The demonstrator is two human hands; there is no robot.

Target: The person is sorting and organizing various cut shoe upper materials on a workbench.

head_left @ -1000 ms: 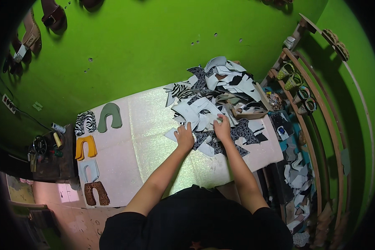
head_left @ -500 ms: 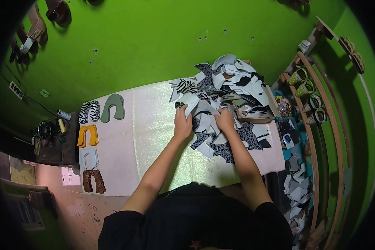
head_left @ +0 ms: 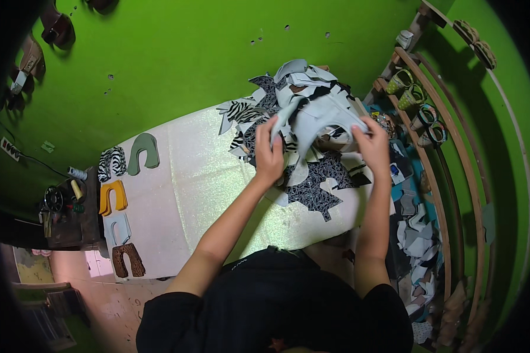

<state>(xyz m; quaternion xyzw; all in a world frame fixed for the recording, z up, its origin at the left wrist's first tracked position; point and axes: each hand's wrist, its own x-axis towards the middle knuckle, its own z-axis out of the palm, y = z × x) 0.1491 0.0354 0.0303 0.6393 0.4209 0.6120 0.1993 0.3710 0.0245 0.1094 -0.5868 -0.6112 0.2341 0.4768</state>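
Above a heap of cut material scraps [head_left: 259, 110], both my hands hold pale offcuts. My left hand [head_left: 268, 157] pinches a narrow light-grey scrap [head_left: 285, 117] between thumb and fingers. In my right hand [head_left: 373, 148] is the edge of a larger pale scrap [head_left: 327, 112] with curved cut-outs, spread out toward the left hand. Whether the two pale pieces are joined, I cannot tell. Beneath them lie black-and-white patterned scraps [head_left: 315, 182] and zebra-print pieces [head_left: 241, 110].
On the table's left lie stacked U-shaped pieces: zebra-print [head_left: 112, 163], green [head_left: 143, 154], yellow [head_left: 113, 197], pale blue [head_left: 117, 228] and leopard-print [head_left: 128, 260]. A wooden rack with sandals [head_left: 411, 95] stands at right, more scraps [head_left: 417, 235] below. Thread spools [head_left: 76, 173] sit far left.
My right hand has moved right and up, lifting and spreading a large pale scrap off the heap. My left hand still holds a pale piece. The view has shifted slightly right.
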